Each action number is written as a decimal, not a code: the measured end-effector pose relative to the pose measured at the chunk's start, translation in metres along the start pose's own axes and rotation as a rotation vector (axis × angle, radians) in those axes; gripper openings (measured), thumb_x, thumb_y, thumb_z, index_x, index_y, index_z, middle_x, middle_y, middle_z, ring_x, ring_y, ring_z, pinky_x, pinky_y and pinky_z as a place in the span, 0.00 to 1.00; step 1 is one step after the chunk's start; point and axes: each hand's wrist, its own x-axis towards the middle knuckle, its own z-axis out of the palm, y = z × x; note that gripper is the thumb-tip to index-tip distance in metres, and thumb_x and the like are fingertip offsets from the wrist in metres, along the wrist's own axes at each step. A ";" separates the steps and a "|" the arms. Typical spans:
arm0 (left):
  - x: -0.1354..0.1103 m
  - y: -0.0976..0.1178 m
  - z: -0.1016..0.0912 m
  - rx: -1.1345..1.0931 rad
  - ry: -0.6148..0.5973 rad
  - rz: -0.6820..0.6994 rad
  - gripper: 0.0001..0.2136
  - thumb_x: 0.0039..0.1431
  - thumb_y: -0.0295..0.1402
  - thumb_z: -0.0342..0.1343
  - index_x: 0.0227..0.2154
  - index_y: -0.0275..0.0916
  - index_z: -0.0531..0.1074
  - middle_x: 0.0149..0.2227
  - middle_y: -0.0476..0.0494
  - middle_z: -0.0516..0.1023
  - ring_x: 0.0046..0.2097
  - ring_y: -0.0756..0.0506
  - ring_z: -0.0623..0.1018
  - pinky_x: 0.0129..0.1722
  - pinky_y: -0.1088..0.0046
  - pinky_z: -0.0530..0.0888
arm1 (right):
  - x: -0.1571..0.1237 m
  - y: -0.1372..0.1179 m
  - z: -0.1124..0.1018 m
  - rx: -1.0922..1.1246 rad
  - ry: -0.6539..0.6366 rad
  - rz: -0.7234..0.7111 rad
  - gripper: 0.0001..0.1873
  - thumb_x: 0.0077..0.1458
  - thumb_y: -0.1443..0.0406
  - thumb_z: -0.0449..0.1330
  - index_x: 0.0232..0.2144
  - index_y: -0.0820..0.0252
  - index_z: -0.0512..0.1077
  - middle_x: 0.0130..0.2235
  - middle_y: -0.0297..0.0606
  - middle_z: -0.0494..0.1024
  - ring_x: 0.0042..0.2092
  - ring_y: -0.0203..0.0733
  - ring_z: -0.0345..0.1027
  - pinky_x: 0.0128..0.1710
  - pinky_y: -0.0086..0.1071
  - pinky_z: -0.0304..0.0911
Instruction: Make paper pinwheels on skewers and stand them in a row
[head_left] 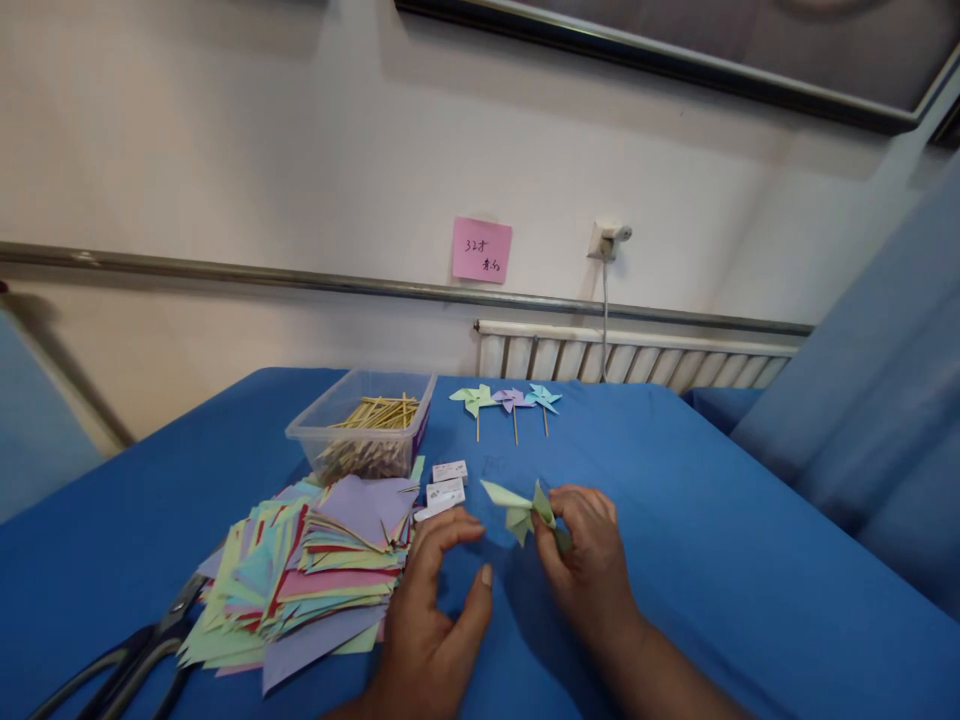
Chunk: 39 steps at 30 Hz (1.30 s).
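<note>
My right hand pinches a pale green folded paper pinwheel just above the blue cloth, fingers closed on its right side. My left hand hovers beside it with fingers and thumb curved apart, holding nothing. Left of that hand lies a heap of coloured paper squares. Behind the heap stands a clear plastic box of wooden sticks.
Three finished pinwheels on sticks lie in a row further back. Small white boxes sit between heap and hands. Scissors rest at the lower left edge. A radiator and wall stand behind; blue curtain hangs at right.
</note>
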 end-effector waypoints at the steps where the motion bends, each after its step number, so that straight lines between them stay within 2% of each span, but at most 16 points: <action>1: -0.002 0.001 0.000 -0.024 -0.018 -0.021 0.12 0.52 0.32 0.55 0.40 0.44 0.69 0.49 0.44 0.70 0.54 0.42 0.68 0.57 0.62 0.61 | 0.001 0.001 -0.001 -0.022 0.017 -0.009 0.06 0.52 0.72 0.53 0.30 0.57 0.66 0.31 0.37 0.73 0.42 0.45 0.66 0.46 0.43 0.54; 5: -0.001 -0.001 0.010 -0.184 -0.241 -0.231 0.18 0.51 0.31 0.55 0.47 0.42 0.69 0.49 0.42 0.73 0.51 0.42 0.71 0.53 0.62 0.67 | 0.004 -0.003 -0.004 -0.084 -0.007 -0.100 0.08 0.50 0.73 0.54 0.32 0.57 0.67 0.32 0.37 0.74 0.44 0.47 0.65 0.49 0.46 0.51; 8: 0.005 -0.002 0.018 -0.364 -0.324 -0.274 0.21 0.51 0.30 0.55 0.50 0.39 0.67 0.50 0.40 0.73 0.51 0.42 0.72 0.53 0.61 0.67 | 0.002 -0.015 -0.003 -0.097 -0.046 -0.169 0.09 0.50 0.73 0.54 0.34 0.57 0.68 0.34 0.38 0.75 0.45 0.47 0.65 0.51 0.46 0.49; 14: 0.012 0.004 0.014 -0.524 -0.264 -0.364 0.19 0.48 0.31 0.59 0.46 0.38 0.70 0.46 0.41 0.77 0.48 0.41 0.74 0.53 0.60 0.67 | -0.003 -0.030 0.004 -0.117 -0.056 -0.226 0.12 0.54 0.73 0.52 0.40 0.59 0.68 0.38 0.40 0.76 0.48 0.47 0.64 0.52 0.46 0.48; 18: 0.019 0.000 0.011 -0.599 -0.219 -0.394 0.18 0.48 0.33 0.60 0.44 0.37 0.73 0.46 0.42 0.77 0.47 0.41 0.75 0.54 0.61 0.65 | -0.005 -0.034 0.006 -0.118 -0.157 -0.203 0.17 0.53 0.69 0.54 0.47 0.62 0.67 0.44 0.45 0.74 0.52 0.50 0.60 0.53 0.48 0.47; 22: 0.028 -0.009 0.011 -0.683 -0.215 -0.428 0.17 0.49 0.34 0.60 0.43 0.37 0.74 0.46 0.41 0.77 0.48 0.40 0.74 0.52 0.63 0.67 | -0.009 -0.036 0.009 -0.136 -0.220 -0.166 0.22 0.55 0.65 0.55 0.52 0.59 0.64 0.48 0.45 0.72 0.55 0.51 0.57 0.55 0.49 0.45; 27: 0.033 -0.017 0.011 -0.661 -0.166 -0.484 0.18 0.47 0.35 0.60 0.42 0.34 0.75 0.42 0.39 0.79 0.45 0.39 0.76 0.47 0.64 0.70 | -0.011 -0.040 0.009 -0.123 -0.323 -0.163 0.28 0.52 0.64 0.57 0.55 0.58 0.61 0.51 0.45 0.69 0.57 0.53 0.54 0.57 0.50 0.42; 31: 0.032 -0.026 0.011 -0.588 -0.120 -0.503 0.18 0.48 0.39 0.59 0.41 0.34 0.76 0.38 0.39 0.80 0.40 0.40 0.77 0.42 0.66 0.72 | -0.013 -0.041 0.005 -0.078 -0.384 -0.167 0.29 0.50 0.63 0.58 0.55 0.57 0.60 0.51 0.44 0.69 0.55 0.54 0.56 0.56 0.51 0.45; 34: 0.032 -0.031 0.012 -0.518 -0.106 -0.507 0.19 0.48 0.41 0.59 0.39 0.32 0.76 0.34 0.40 0.80 0.36 0.40 0.77 0.37 0.68 0.72 | -0.017 -0.038 0.002 -0.007 -0.373 -0.212 0.27 0.49 0.63 0.60 0.52 0.56 0.63 0.49 0.44 0.70 0.53 0.54 0.60 0.52 0.50 0.52; 36: 0.033 -0.033 0.014 -0.508 -0.099 -0.499 0.18 0.48 0.42 0.58 0.37 0.31 0.76 0.32 0.40 0.80 0.34 0.41 0.77 0.34 0.69 0.72 | -0.015 -0.036 0.001 0.058 -0.321 -0.244 0.22 0.50 0.65 0.59 0.49 0.56 0.65 0.47 0.44 0.71 0.50 0.50 0.63 0.49 0.45 0.58; 39: 0.034 -0.031 0.018 -0.557 -0.096 -0.478 0.17 0.47 0.41 0.58 0.33 0.31 0.77 0.29 0.42 0.79 0.31 0.43 0.76 0.32 0.71 0.71 | 0.008 -0.040 0.003 0.182 -0.188 -0.254 0.13 0.55 0.70 0.54 0.44 0.57 0.67 0.42 0.42 0.74 0.44 0.42 0.67 0.43 0.36 0.63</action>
